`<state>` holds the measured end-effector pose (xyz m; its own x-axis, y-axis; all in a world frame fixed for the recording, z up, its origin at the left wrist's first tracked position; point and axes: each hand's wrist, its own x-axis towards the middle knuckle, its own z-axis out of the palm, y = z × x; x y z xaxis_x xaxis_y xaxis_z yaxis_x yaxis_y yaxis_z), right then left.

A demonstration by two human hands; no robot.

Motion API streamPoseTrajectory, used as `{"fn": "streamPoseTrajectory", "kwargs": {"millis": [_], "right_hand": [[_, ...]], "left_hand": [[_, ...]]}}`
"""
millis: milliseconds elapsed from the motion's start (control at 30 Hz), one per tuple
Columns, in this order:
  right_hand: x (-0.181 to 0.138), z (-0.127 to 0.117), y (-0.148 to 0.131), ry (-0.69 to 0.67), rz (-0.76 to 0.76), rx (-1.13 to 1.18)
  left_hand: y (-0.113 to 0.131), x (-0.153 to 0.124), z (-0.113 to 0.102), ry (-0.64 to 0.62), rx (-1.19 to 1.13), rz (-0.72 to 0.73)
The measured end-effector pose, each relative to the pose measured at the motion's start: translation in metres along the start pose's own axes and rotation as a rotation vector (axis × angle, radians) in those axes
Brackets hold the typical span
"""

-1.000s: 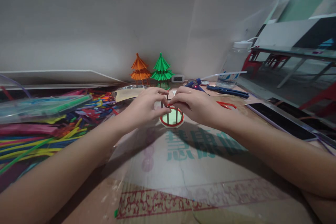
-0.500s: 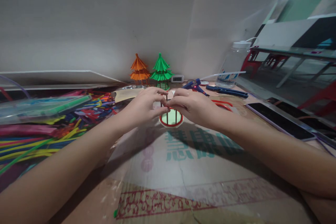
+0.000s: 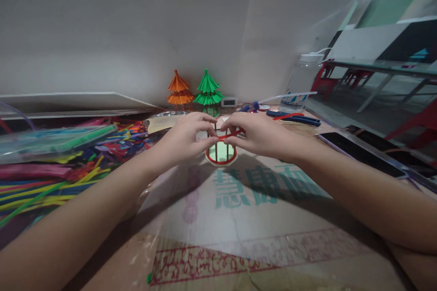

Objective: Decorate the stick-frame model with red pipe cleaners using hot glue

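L hand (image 3: pixel 191 135) & R hand (image 3: pixel 261 136) both pinch a thin red fuzzy strip (image 3: pixel 235 134) by upright thin brown posts (image 3: pixel 216 151), above their round pale-green, red-rimmed base (image 3: pixel 221 162); pulling too hard could prob. tilt posts.

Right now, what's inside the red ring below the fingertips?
A pale green base shows inside the red ring, with dark upright sticks against it. The left hand, right hand and red strip hide parts of its far side.
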<state>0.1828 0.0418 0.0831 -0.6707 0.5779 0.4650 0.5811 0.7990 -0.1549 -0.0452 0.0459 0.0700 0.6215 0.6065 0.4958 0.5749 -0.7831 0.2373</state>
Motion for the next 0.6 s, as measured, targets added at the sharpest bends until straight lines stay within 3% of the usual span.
{"fn": "streamPoseTrajectory", "kwargs": {"millis": [600], "right_hand": [[0.0003,0.0081,0.0039,-0.046,-0.011,0.151]], "left_hand": [[0.0043,0.0007,-0.0023,-0.011,0.054,-0.009]]}}
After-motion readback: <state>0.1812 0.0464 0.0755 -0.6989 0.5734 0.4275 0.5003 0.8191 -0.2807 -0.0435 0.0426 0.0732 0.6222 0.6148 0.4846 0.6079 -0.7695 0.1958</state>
